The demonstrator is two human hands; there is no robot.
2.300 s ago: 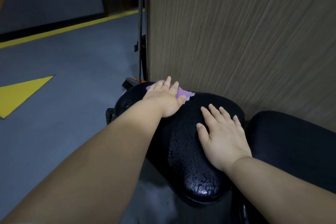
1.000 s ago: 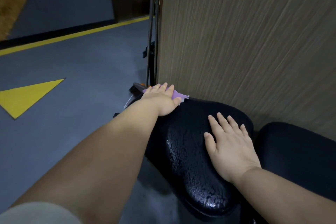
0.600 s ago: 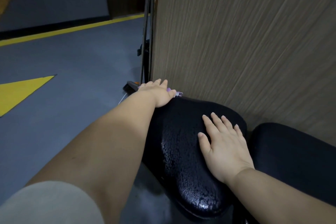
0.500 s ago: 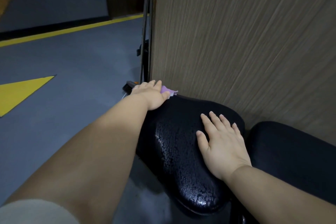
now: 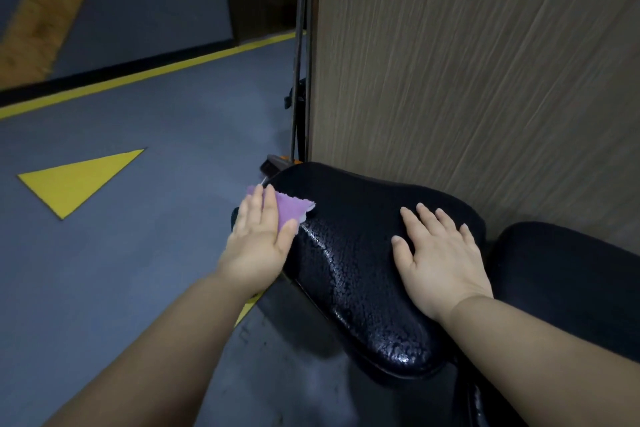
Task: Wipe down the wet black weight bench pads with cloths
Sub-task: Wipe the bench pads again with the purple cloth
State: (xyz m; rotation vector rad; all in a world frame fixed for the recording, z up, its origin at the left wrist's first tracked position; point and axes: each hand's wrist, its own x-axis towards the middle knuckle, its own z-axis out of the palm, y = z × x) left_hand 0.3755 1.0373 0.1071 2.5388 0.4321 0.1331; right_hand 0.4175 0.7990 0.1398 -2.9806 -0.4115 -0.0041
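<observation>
Left hand (image 5: 258, 239) was laid flat with straight fingers on a purple cloth (image 5: 290, 211), pressing it against the left edge of the near bench pad (image 5: 349, 274). It wasn't really grabbing the cloth, just a palm on top, with a corner of the fabric poking out past the thumb onto the pad's top. Right hand (image 5: 441, 253) was also flat and relaxed, fingers spread, resting bare on the right half of that same pad and holding nothing. The pad looked shiny and beaded with water, mostly along the front curve nearest the camera. A second black pad (image 5: 568, 277) sat just to the right of it, looking duller. Both were pushed up against a wood-grain panel (image 5: 485, 80). Off to the left was a grey floor (image 5: 138, 270) with a yellow triangle (image 5: 78, 180) painted on it and a yellow line (image 5: 145, 75) farther back.
</observation>
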